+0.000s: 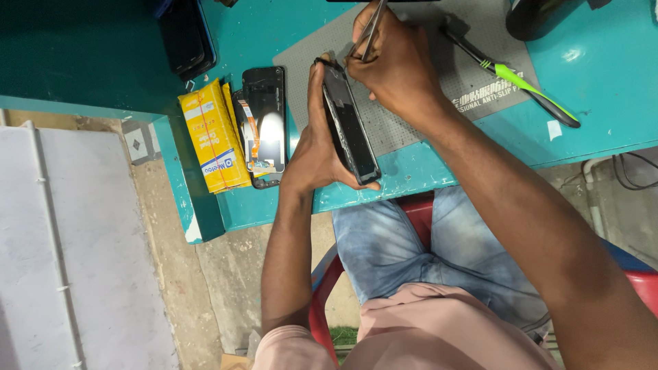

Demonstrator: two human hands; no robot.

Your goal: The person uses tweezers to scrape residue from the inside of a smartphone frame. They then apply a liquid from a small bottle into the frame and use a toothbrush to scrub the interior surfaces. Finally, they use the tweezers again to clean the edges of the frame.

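Over the edge of the teal tabletop [596,75], the left hand [312,147] held a dark phone [349,123] up on its side, its fingers wrapped tight around the back with the thumb under the bottom end. The right hand [394,62] was closed around thin metal tweezers [370,31], whose tips touched the top end of the phone. A grey mat [473,75] lay under the hands. Another open phone [264,127] and a yellow box [214,137] lay just to the left.
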